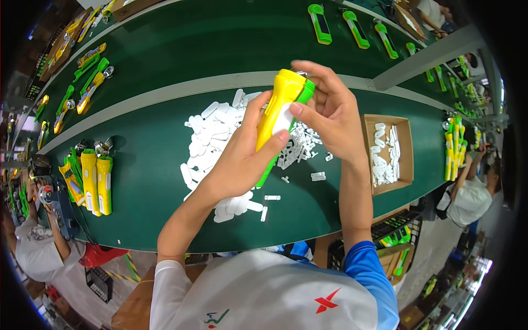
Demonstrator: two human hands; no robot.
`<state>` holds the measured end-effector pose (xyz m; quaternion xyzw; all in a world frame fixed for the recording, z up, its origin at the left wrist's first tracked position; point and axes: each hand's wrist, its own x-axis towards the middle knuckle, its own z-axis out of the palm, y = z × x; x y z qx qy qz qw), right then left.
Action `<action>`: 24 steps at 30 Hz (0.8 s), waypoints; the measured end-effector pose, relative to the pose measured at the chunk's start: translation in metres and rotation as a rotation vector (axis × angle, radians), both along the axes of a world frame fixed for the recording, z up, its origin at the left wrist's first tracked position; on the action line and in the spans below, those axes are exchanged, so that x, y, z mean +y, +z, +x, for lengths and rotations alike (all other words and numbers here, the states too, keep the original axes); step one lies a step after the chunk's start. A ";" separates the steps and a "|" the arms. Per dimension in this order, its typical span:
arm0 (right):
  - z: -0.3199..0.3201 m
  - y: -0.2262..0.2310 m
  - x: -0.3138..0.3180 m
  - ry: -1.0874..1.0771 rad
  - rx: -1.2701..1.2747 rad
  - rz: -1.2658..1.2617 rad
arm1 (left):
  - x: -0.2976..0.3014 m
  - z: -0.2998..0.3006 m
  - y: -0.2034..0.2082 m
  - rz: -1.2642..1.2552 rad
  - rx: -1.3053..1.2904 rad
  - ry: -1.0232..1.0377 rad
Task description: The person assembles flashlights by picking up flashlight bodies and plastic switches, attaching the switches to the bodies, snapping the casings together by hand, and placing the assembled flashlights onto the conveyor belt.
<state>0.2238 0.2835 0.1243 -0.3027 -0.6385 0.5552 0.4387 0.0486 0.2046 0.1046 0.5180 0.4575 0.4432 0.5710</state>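
A yellow and green flashlight [273, 116] is held tilted above the bench, its wide yellow head pointing up and away. My left hand [242, 151] wraps round the lower yellow side, thumb on the body by an oval white piece [282, 119]. My right hand [334, 113] grips the head and green side, with its thumb pressed near the white piece and fingers curled behind the top. A small metallic part shows at the head under the right fingers. Beneath my hands lie a heap of flat white oval pieces [212, 129] and a pile of small white clips [300, 146].
A cardboard box [408, 157] of white parts stands on the right of the green bench [148, 181]. Several yellow flashlights [96, 181] stand at the left. Beyond a grey rail [220, 81], a green belt [220, 44] carries flashlight bodies. Other people work at both sides.
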 end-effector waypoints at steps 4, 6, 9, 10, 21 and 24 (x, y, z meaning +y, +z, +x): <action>-0.010 -0.007 -0.004 -0.055 0.000 0.044 | 0.000 0.004 -0.001 0.120 0.091 0.051; -0.012 -0.007 -0.003 -0.066 -0.039 0.105 | -0.002 0.005 0.001 0.065 0.098 0.087; -0.008 -0.007 -0.003 -0.112 -0.076 0.168 | -0.002 0.001 -0.001 -0.030 0.029 0.015; -0.007 -0.004 -0.001 -0.104 -0.123 0.197 | -0.003 0.000 0.000 -0.030 0.033 0.022; 0.003 0.005 0.013 -0.351 -0.004 0.150 | -0.007 -0.006 -0.008 0.097 0.103 0.104; 0.008 0.012 0.006 -0.368 -0.083 0.171 | -0.012 -0.001 -0.010 0.265 0.273 0.195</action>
